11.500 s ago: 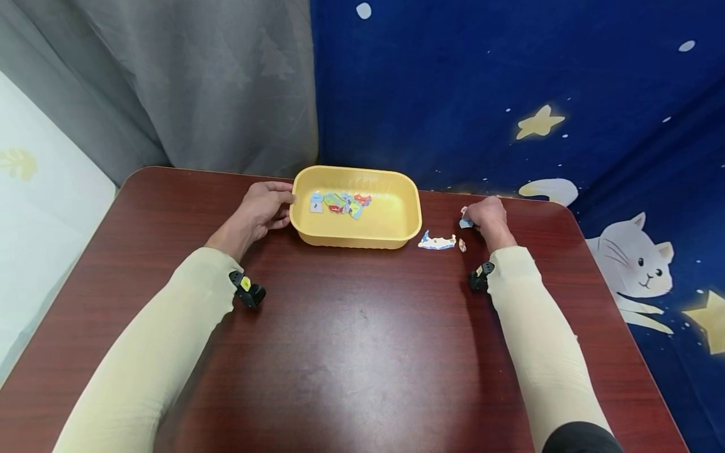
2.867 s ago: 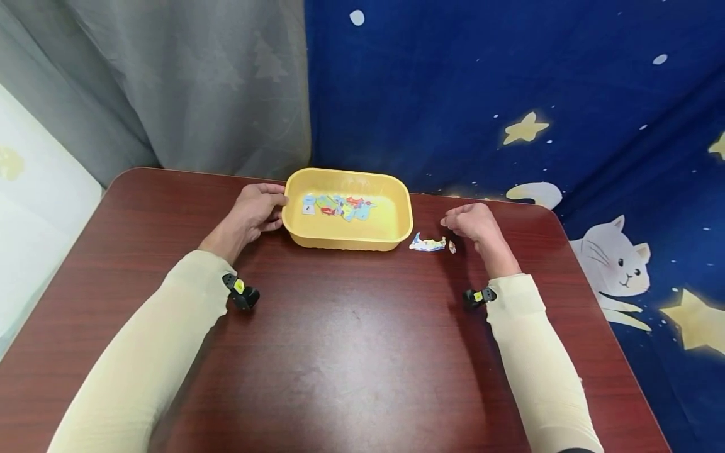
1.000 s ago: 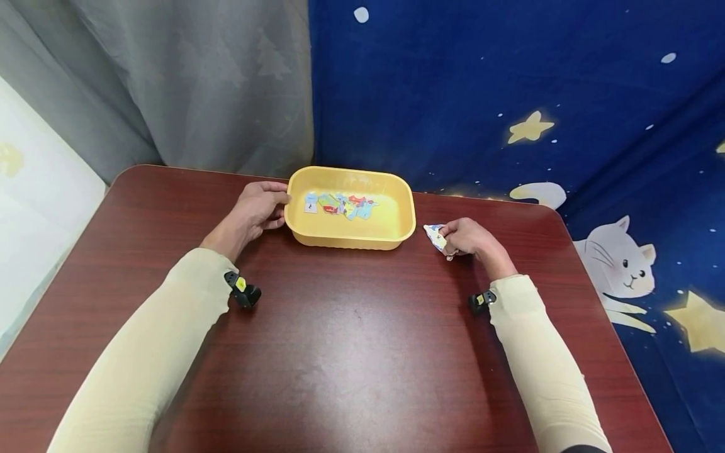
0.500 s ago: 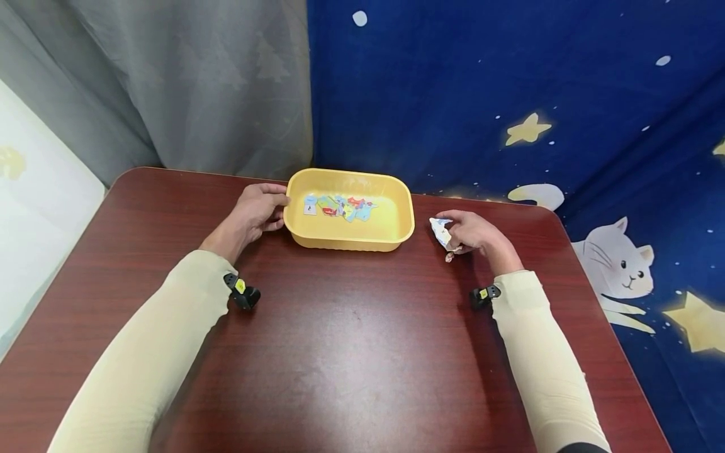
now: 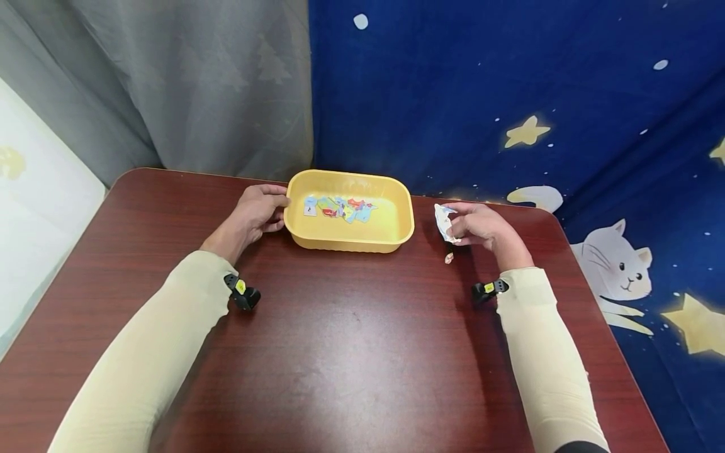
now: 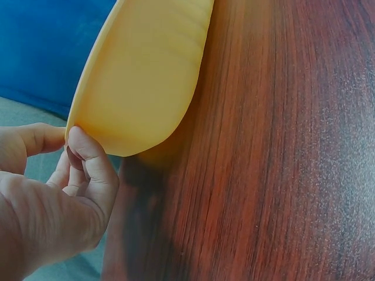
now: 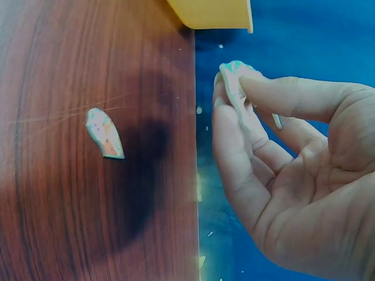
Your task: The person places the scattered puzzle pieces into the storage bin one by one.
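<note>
My left hand (image 5: 260,209) pinches the left rim of a yellow plastic basin (image 5: 391,236); in the left wrist view the thumb (image 6: 88,143) presses against its wall. Several flat, irregular, coloured puzzle pieces (image 5: 362,214) lie inside it, overlapping in places. Raised off the table to the right of the basin, my right hand (image 5: 481,226) holds a white-and-blue puzzle piece (image 5: 443,221) between thumb and fingers. The right wrist view shows that piece (image 7: 234,88) partly covered by the fingers. Below the hand, a small white-and-orange puzzle piece (image 5: 449,258) lies on the table.
The dark red wooden table (image 5: 351,352) runs back to a grey curtain (image 5: 226,88) and a blue star-patterned curtain (image 5: 430,94). A white panel (image 5: 39,207) stands at the left. A small black camera sits on each wrist.
My right hand has picked up the white-and-blue piece from the table and lifted it away, slightly right. Earlier, a light blue piece went into the basin. My left hand stays on the rim.
</note>
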The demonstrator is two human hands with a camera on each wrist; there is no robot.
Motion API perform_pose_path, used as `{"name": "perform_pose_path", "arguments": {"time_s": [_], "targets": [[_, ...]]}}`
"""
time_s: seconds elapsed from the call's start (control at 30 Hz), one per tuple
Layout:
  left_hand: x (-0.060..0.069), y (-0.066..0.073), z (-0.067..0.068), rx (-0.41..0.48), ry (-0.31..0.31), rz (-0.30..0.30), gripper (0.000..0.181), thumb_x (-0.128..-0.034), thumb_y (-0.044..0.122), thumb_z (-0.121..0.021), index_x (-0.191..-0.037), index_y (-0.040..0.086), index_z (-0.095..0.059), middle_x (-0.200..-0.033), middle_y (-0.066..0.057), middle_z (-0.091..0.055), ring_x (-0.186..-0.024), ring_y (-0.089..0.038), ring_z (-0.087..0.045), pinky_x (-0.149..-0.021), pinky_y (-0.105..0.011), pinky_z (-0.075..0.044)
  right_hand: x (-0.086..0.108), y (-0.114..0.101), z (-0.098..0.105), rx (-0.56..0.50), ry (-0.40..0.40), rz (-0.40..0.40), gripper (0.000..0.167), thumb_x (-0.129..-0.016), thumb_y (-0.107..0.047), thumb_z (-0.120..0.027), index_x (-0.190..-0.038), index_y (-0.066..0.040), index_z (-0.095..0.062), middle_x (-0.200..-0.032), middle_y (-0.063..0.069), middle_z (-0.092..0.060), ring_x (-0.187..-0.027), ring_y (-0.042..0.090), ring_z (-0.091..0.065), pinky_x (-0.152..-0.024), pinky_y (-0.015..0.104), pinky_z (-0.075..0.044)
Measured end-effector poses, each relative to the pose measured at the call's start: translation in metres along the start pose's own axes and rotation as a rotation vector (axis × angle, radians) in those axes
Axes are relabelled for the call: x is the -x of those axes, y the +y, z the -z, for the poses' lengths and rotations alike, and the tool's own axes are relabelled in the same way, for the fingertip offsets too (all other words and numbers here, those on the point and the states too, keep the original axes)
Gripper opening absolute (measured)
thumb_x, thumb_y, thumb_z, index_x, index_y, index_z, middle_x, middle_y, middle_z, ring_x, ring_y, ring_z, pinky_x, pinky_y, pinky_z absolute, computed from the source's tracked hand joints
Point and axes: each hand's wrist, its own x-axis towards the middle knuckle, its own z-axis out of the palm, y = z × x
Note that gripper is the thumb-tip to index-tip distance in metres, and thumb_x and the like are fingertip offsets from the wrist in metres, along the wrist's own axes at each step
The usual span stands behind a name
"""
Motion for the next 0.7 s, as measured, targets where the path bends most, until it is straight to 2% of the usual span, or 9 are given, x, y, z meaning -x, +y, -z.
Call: {"name": "perform_pose_path", "arguments": {"time_s": [0.2,0.4,0.5,0.7], "targets": [[-0.0002,-0.0002,-0.0009,0.000,0.006,-0.001,0.037,-0.0980,0.017,-0.056,-0.135,0.013,-0.050,-0.087,-0.004,-0.056,-0.055,-0.008,-0.054,-0.055,-0.020,-0.055,0.0002,-0.0027,0.0029,-0.144,-0.033,0.005,0.067,-0.087,0.005,-0.059,-0.148,-0.012,-0.038,-0.091,-0.001,-0.059,-0.073,0.011,-0.063,-0.069,0.027,-0.057],[0.0005,-0.0007,-0.0008,-0.005,0.006,0.007,0.037,-0.0982,0.018,-0.056,-0.134,0.013,-0.050,-0.090,-0.005,-0.057,-0.056,-0.009,-0.054,-0.057,-0.021,-0.056,-0.0025,-0.0022,0.0056,-0.304,-0.068,-0.002,0.054,-0.092,0.001,-0.057,-0.142,-0.011,-0.041,-0.084,-0.002,-0.062,-0.066,0.011,-0.062,-0.066,0.025,-0.057],[0.0008,0.0000,-0.0007,-0.006,0.007,0.005,0.037,-0.0979,0.019,-0.056,-0.134,0.013,-0.051,-0.093,-0.007,-0.057,-0.057,-0.009,-0.055,-0.058,-0.021,-0.056,-0.0035,-0.0029,0.0062,-0.339,-0.070,-0.004,0.047,-0.094,-0.003,-0.057,-0.138,-0.010,-0.044,-0.079,-0.001,-0.065,-0.065,0.012,-0.062,-0.066,0.025,-0.058],[0.0008,0.0011,-0.0006,-0.004,0.006,0.002,0.037,-0.0980,0.019,-0.056,-0.134,0.014,-0.051,-0.097,-0.009,-0.056,-0.057,-0.009,-0.055,-0.057,-0.020,-0.055,-0.0078,-0.0065,0.0044,-0.410,-0.057,-0.006,0.033,-0.095,-0.006,-0.057,-0.127,-0.013,-0.051,-0.080,0.001,-0.065,-0.062,0.014,-0.064,-0.064,0.026,-0.058]]}}
